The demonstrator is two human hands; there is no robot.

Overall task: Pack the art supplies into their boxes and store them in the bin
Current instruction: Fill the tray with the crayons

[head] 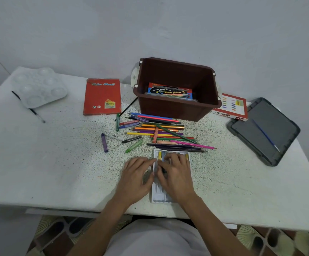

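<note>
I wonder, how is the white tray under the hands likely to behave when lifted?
The tray looks like thin moulded plastic, so probably light and bendy. Its pastels sit at the far end, so it may tip there.

A heap of coloured pencils (161, 132) lies between the white plastic tray (159, 198) and the open-topped brown plastic bin (179, 111). Loose wax crayons (104, 143) dot the speckled white table (48, 163) to their left; the near-left tabletop offers open passage. A blue paint box (170, 91) takes perhaps half the bin's floor.
</note>
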